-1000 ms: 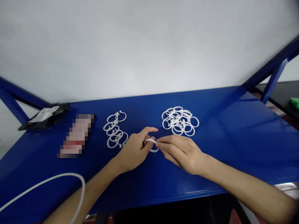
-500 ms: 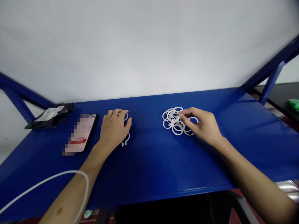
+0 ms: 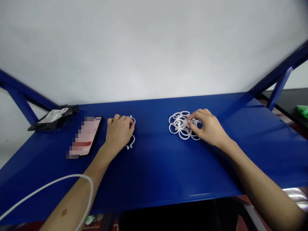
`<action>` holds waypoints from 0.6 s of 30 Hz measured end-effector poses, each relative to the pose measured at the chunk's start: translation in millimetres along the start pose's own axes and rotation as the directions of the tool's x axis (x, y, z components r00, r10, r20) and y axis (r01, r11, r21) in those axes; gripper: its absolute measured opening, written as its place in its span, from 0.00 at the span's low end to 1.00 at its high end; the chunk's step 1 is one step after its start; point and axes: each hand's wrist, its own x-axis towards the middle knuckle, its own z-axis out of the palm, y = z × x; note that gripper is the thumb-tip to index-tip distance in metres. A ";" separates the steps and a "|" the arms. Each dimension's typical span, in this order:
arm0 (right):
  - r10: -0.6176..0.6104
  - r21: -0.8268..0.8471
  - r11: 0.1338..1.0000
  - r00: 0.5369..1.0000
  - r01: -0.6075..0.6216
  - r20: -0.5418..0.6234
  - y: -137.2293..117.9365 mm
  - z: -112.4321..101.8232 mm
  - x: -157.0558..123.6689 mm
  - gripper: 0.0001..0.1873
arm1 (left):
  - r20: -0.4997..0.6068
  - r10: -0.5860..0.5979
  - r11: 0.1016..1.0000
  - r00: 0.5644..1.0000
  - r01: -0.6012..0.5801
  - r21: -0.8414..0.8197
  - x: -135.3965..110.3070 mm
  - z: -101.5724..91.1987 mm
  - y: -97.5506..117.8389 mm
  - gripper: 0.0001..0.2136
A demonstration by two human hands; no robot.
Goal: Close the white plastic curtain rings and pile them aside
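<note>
My left hand (image 3: pixel 120 130) rests on the left part of the blue table, thumb and index finger closed on a thin white plastic ring (image 3: pixel 134 120), most of which the fingers hide. Just below that hand lies another white ring (image 3: pixel 133 141) with a gap and small knobbed ends. To the right is a tangled pile of several white rings (image 3: pixel 184 134). My right hand (image 3: pixel 204 125) reaches over the pile's right side. Its thumb and index fingertip are slightly apart among the rings, with no ring plainly gripped.
A phone (image 3: pixel 86 136) with its screen lit lies left of my left hand. Behind it sits a black plastic package (image 3: pixel 54 118) with a white label. A white cable (image 3: pixel 55 181) loops over my left forearm. Blue frame bars (image 3: pixel 279 88) flank the table (image 3: pixel 154 170).
My left thumb and index finger have come together on the ring. My right thumb and fingertip have parted a little over the pile. The view has shifted slightly.
</note>
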 end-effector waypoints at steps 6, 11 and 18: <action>-0.051 0.009 0.999 0.995 0.052 -0.088 -11.2 -1.6 -0.7 0.06 | -0.070 -0.035 0.996 0.997 0.029 -0.088 -1.2 -9.1 12.0 0.07; -0.156 0.041 0.986 0.979 0.163 -0.133 -33.2 3.5 -5.7 0.04 | -0.167 0.083 0.962 0.982 -0.123 -0.244 -7.7 -19.2 32.0 0.05; -0.251 0.150 0.957 0.968 0.248 0.003 -56.6 19.6 -17.7 0.10 | -0.285 0.392 0.787 0.875 -0.479 -0.389 -19.0 -17.2 55.8 0.05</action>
